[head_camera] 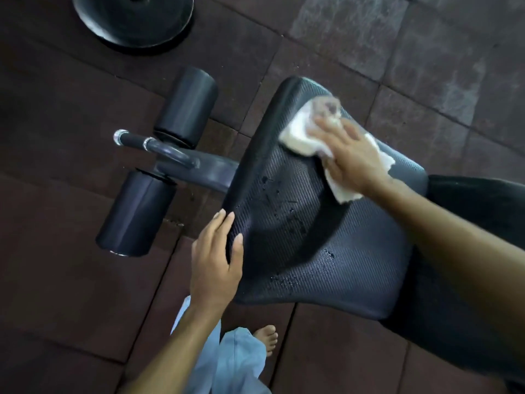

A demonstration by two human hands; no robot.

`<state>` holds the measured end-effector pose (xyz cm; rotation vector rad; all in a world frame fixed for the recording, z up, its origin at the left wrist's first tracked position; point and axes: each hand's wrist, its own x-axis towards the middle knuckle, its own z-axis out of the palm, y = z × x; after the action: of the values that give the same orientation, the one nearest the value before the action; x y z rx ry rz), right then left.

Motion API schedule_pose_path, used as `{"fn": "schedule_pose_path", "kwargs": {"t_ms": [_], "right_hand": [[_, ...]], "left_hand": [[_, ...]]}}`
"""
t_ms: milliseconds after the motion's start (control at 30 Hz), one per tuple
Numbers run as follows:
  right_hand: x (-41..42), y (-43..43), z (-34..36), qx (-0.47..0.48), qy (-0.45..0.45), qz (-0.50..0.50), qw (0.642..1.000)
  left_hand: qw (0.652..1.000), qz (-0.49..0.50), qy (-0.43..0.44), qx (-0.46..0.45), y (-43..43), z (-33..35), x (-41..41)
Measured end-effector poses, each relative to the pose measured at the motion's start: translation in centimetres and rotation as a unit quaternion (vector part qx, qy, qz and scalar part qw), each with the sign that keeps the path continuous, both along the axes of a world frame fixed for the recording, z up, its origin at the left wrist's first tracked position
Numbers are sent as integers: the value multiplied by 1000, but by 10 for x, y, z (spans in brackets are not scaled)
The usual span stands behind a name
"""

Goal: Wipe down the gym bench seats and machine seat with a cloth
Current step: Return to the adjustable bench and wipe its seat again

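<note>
Pale trouser legs and one bare foot sit closest to the lens, at bottom centre. Left: two black foam rollers on a metal post, a weight plate on the rubber floor tiles beyond. Centre: left hand, fingers wrapped round the near side edge of the bench seat, thumb on top, bracing it. Seat: black, textured, water droplets scattered over its middle and lower area. Right: right hand, palm flat and fingers spread, pressing a white cloth onto the seat's far end; slight blur there. Progress, judged: early on this seat, droplets near the centre not yet wiped; the other seats are out of view.
</note>
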<state>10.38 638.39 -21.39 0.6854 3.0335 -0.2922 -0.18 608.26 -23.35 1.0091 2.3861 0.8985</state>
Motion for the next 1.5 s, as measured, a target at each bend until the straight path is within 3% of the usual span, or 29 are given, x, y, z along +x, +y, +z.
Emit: {"fn": "schedule_pose_path", "kwargs": {"t_ms": [100,167,233,300,367,433,467,533,600,633,700,767,867,1000,1067,1133,1200,1267,1400,1500], "right_hand": [[-68,14,2,14,2,-252,968],[-107,-1,10,26,-13,-313,949],[-120,-32,15,41,-34,-238,970],[-97,-69,11,44,-28,-84,995],[-55,-90,11,12,-13,65,998],[-24,-65,11,18,-24,139,990],[-21,-46,9,23,-31,114,993],[-42,-20,7,19,-31,-63,997],[-80,-20,10,19,-31,-231,972],[-94,-31,12,25,-44,-264,963],[-102,-58,15,27,-57,-209,976],[-78,-96,15,33,-57,-68,995],[-13,-139,15,-3,-58,85,995],[50,-97,15,21,-79,185,979],[41,-73,15,29,-65,108,992],[10,-89,14,21,-31,-69,997],[-17,-131,8,5,-11,-226,974],[-21,-166,9,-1,3,-231,973],[42,-191,9,42,8,-57,997],[75,-187,3,31,32,-160,986]], "left_hand": [[1000,2,13,4,-1,-3,2],[1000,3,14,8,-3,-3,2],[1000,7,17,14,-2,-3,1],[1000,14,21,17,-3,-2,3],[999,34,27,15,-3,-2,3],[998,45,30,14,-4,-3,3],[999,42,29,17,-4,-4,3],[999,32,26,23,-5,-6,3],[999,35,20,27,-6,-6,3],[999,37,14,26,-6,-5,4],[999,35,9,14,-6,-2,6],[1000,29,5,5,-6,0,6],[999,19,-39,6,-22,0,9],[998,0,-61,7,-58,-1,18],[998,-8,-58,13,-65,-1,18],[997,1,-71,8,-64,-2,15],[997,-7,-78,11,-63,1,11],[997,-27,-76,16,-61,6,2],[993,-101,-56,8,-44,21,-33],[983,-181,17,27,3,28,-66]]}}
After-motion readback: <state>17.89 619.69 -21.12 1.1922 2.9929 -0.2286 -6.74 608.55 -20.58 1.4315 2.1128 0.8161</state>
